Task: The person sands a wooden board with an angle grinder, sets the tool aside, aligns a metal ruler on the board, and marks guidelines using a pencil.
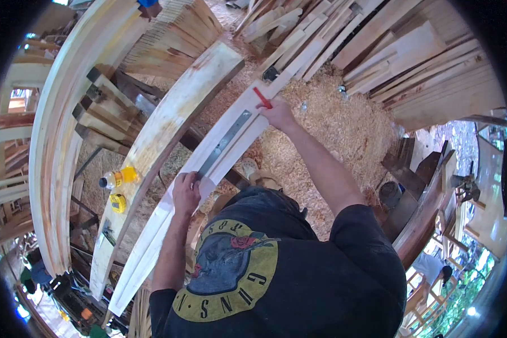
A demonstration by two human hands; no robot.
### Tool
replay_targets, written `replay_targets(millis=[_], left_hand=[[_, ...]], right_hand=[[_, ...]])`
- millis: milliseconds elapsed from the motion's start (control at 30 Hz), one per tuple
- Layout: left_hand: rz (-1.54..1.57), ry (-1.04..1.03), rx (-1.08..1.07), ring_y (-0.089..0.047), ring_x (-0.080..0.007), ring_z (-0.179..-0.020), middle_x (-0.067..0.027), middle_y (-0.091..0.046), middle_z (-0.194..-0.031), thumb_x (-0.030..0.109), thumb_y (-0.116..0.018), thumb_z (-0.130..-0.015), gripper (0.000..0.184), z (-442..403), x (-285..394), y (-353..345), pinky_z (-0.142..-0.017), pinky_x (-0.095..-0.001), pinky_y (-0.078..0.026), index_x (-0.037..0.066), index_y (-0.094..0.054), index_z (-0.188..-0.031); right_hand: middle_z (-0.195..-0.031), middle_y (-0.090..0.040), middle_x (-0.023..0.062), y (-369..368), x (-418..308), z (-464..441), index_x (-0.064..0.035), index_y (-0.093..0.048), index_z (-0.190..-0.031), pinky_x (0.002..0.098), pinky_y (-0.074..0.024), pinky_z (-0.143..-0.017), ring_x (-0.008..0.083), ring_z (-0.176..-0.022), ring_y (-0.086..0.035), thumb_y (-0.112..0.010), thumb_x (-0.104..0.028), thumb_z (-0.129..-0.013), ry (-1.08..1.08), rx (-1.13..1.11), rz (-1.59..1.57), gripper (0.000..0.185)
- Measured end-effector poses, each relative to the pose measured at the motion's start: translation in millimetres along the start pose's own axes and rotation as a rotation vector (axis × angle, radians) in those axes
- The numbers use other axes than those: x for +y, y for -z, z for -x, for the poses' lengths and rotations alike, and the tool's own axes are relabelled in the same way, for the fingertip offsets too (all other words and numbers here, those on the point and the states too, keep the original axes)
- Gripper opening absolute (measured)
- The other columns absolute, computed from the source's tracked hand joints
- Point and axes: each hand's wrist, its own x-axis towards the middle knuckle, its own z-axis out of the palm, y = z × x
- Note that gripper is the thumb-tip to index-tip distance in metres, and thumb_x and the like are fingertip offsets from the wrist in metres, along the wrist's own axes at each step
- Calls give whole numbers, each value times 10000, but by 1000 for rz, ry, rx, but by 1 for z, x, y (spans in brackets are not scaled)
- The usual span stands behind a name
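With the metal ruler (225, 143) lying lengthwise on the pale board (151, 242) between the two hands, good practice is to keep it flat and firmly pressed while the red pencil (261, 97) is held at an even slant. The right hand (279, 114) is closed about the red pencil just beyond the ruler's far end; the left hand (186, 191) rests bent-fingered at its near end, though whether it grips or merely presses cannot be told.

One black T-shirt (332, 276), short-sleeved. Round print: yellow ring (271, 257), dark capitals, "GUNS N" readable from here; grey centre (222, 265); red rose (243, 242) overlapping edge. Left hand (186, 193), right hand (279, 115), forearms (324, 166): bare.
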Motion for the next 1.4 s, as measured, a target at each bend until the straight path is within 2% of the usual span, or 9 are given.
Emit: replay_targets(millis=[200, 500, 600, 733, 1100, 1200, 1300, 1400], left_hand=[[-7, 49, -55, -692, -344, -1011, -135, -699, -1068, 76, -721, -919, 243, -10, 11, 2, -899, -449, -550, 97, -713, -1161], [0, 12, -42, -698, -341, -1010, -148, -694, -1100, 57, -717, -924, 243, -7, 8, 1, -905, -443, -564, 78, -708, -1166], [3, 6, -21, -700, -336, -1010, -146, -692, -1094, 55, -714, -924, 237, -7, 7, -1, -909, -438, -564, 75, -710, -1161], [36, 7, -13, -702, -328, -1013, -142, -688, -1079, 55, -714, -922, 226, -5, 2, -3, -913, -434, -563, 71, -715, -1148], [-6, 4, -11, -696, -323, -1041, -146, -676, -1101, 78, -730, -906, 283, -3, 6, -1, -926, -429, -560, 72, -705, -1188], [-26, 12, -9, -693, -327, -1049, -146, -678, -1112, 89, -728, -911, 303, -4, 11, 0, -930, -433, -559, 71, -698, -1211], [-45, 24, 3, -692, -328, -1054, -143, -682, -1124, 113, -741, -916, 324, -5, 19, 0, -937, -436, -558, 72, -693, -1234], [-38, -28, 30, -689, -331, -1053, -143, -684, -1136, 141, -756, -923, 335, -12, 20, -4, -926, -440, -557, 72, -694, -1245]], right_hand=[[-1003, -798, 158, 9, -14, 5, -177, -846, -1052, 409, -597, -880, 313, -967, -765, -707, -366, -895, -1, -104, -42, 282], [-956, -759, 193, 3, -12, 3, -143, -842, -1033, 445, -577, -834, 363, -921, -741, -761, -425, -892, 3, -100, 60, 325], [-984, -783, 149, 2, -11, 2, -146, -833, -1029, 415, -576, -874, 315, -953, -751, -725, -330, -911, 13, -111, 93, 244], [-993, -777, 146, 0, -8, 4, -148, -832, -1011, 416, -574, -879, 322, -963, -748, -719, -311, -909, 79, -90, 112, 223], [-981, -774, 186, 18, -32, 11, -51, -786, -986, 422, -571, -853, 328, -959, -748, -772, -312, -881, 15, -135, 40, 281], [-940, -779, 172, 15, -28, 10, -49, -796, -1018, 406, -586, -793, 286, -874, -759, -739, -255, -886, 69, -116, 43, 250], [-903, -783, 145, 20, -34, 11, -56, -809, -1064, 370, -595, -720, 219, -764, -756, -680, -172, -886, -191, -197, -203, 248], [-873, -782, 114, 17, -27, 9, -55, -810, -1101, 332, -598, -675, 165, -693, -740, -627, -117, -877, -232, -208, -342, 296]])
